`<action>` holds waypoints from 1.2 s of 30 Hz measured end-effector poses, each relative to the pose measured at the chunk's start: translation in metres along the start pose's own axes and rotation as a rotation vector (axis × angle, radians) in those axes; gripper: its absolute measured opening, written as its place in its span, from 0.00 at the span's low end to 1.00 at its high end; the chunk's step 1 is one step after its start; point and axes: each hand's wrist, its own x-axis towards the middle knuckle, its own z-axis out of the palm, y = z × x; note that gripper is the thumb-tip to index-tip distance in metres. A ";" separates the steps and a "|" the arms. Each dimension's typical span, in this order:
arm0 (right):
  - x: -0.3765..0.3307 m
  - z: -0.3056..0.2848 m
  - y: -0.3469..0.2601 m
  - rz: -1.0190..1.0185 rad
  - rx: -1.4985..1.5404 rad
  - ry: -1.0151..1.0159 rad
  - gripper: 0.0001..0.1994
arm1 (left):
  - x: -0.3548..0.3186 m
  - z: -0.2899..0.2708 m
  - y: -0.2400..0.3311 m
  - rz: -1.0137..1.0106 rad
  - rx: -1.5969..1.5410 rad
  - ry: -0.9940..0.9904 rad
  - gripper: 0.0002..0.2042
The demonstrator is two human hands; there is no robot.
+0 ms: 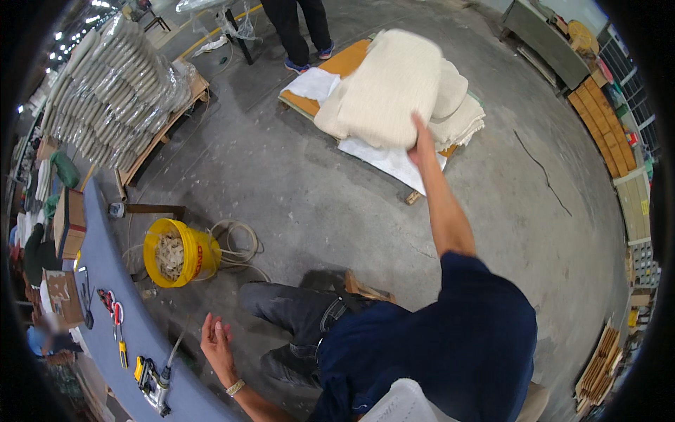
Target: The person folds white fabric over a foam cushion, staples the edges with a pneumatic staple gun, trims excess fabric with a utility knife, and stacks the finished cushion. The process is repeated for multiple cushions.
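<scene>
My right arm reaches forward to a pile of thick cream padded pieces lying on a low wooden pallet. At the pile's near right edge, my right hand has its thumb over the top piece and its fingers, slightly blurred, at the side. White cloth lies under the pile. My left hand hangs beside the blue-grey table, its fingers loosely bent and holding nothing. Closest to it on the table is a staple gun with a hose. A yellow-handled screwdriver and red-handled scissors lie farther along.
A yellow bucket of scraps stands on the floor beside a coiled hose. Plastic-wrapped pads are stacked on a pallet at far left. Another person's legs stand behind the cream pile. Wooden boards line the right side.
</scene>
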 end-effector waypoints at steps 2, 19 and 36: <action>0.038 0.030 -0.008 -0.015 0.099 0.090 0.37 | -0.009 -0.006 -0.002 0.033 -0.002 0.072 0.24; -0.388 0.171 0.281 0.274 -1.012 -1.551 0.15 | -0.087 0.012 -0.032 0.014 -0.058 0.264 0.20; -0.451 0.177 0.387 0.131 -1.502 -2.570 0.11 | -0.107 -0.129 0.006 0.256 -0.321 0.285 0.22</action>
